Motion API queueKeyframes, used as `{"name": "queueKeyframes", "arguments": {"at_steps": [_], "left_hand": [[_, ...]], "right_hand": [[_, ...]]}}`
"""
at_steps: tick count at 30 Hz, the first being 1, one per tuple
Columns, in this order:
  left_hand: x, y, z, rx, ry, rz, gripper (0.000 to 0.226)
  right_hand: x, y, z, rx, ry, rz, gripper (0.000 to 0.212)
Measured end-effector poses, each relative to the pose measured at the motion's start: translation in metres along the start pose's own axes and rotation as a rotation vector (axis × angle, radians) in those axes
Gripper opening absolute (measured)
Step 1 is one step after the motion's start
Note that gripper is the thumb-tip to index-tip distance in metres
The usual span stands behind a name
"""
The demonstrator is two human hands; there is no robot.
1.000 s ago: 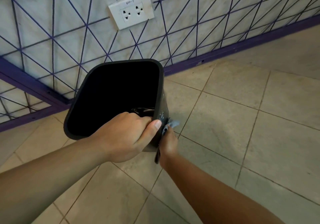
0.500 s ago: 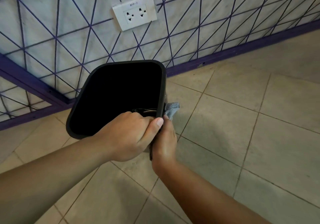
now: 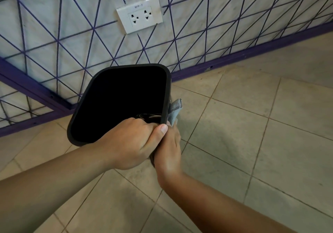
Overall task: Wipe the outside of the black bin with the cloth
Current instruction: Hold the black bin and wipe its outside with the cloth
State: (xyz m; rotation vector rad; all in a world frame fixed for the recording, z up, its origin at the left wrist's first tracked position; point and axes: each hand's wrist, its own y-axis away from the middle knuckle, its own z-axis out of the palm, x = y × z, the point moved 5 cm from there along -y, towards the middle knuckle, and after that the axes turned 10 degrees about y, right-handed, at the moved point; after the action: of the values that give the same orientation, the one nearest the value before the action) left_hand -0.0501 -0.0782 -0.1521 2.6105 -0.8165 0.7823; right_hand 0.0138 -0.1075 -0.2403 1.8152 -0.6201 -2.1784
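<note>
Tiled floor (image 3: 252, 142); cloth (image 3: 174, 109) now higher

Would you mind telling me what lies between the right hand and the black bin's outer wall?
The grey-blue cloth: the head view shows the right hand pressing it against the black bin.

Black bin (image 3: 163, 95), grey-blue cloth (image 3: 174, 110), purple-lined white wall (image 3: 207, 25), beige floor tiles (image 3: 252, 142).

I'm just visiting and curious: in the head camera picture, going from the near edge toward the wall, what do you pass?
Right hand → cloth → purple baseboard → wall socket.
</note>
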Motion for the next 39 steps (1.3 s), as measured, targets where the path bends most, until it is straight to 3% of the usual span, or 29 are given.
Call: {"name": "queueKeyframes", "arguments": {"at_steps": [4,9,12,17,20,22,25,28,30,33,36,39], "left_hand": [[0.002,-0.002,-0.003,0.043,-0.026,0.017,0.046],[-0.001,-0.001,-0.002,0.014,0.006,0.004,0.056],[0.002,-0.001,-0.006,0.057,0.011,0.033,0.046],[0.0,0.001,-0.005,0.064,-0.018,0.039,0.051],[0.003,0.0,-0.007,0.058,-0.012,0.064,0.046],[0.002,0.0,-0.006,0.046,0.004,0.06,0.048],[-0.003,0.003,-0.005,0.041,0.036,0.041,0.052],[-0.004,0.004,-0.007,0.069,0.023,0.059,0.052],[-0.004,0.003,-0.006,0.066,0.016,0.069,0.052],[-0.004,0.003,-0.006,0.065,-0.011,0.087,0.051],[-0.002,0.002,-0.008,0.087,-0.023,0.1,0.053],[0.0,0.001,-0.009,0.076,-0.026,0.113,0.048]], "right_hand": [[-0.007,-0.024,-0.007,0.013,-0.04,0.055,0.056],[-0.001,-0.006,-0.001,-0.017,-0.034,-0.015,0.069],[-0.008,-0.02,-0.006,0.022,-0.033,0.007,0.058],[-0.004,0.013,-0.002,-0.004,0.021,-0.14,0.093],[-0.002,-0.004,-0.007,0.075,-0.034,-0.118,0.057],[-0.004,-0.007,-0.002,0.084,-0.1,-0.057,0.061],[-0.003,0.013,0.005,0.04,-0.058,-0.145,0.082],[-0.002,0.0,-0.002,0.079,-0.065,-0.112,0.04],[0.0,-0.009,-0.001,0.075,-0.106,-0.077,0.051],[-0.001,0.007,0.005,0.019,0.009,-0.187,0.08],[0.003,-0.005,-0.003,0.054,0.026,-0.183,0.054],[-0.002,-0.016,-0.001,0.051,-0.047,-0.087,0.064]]}}
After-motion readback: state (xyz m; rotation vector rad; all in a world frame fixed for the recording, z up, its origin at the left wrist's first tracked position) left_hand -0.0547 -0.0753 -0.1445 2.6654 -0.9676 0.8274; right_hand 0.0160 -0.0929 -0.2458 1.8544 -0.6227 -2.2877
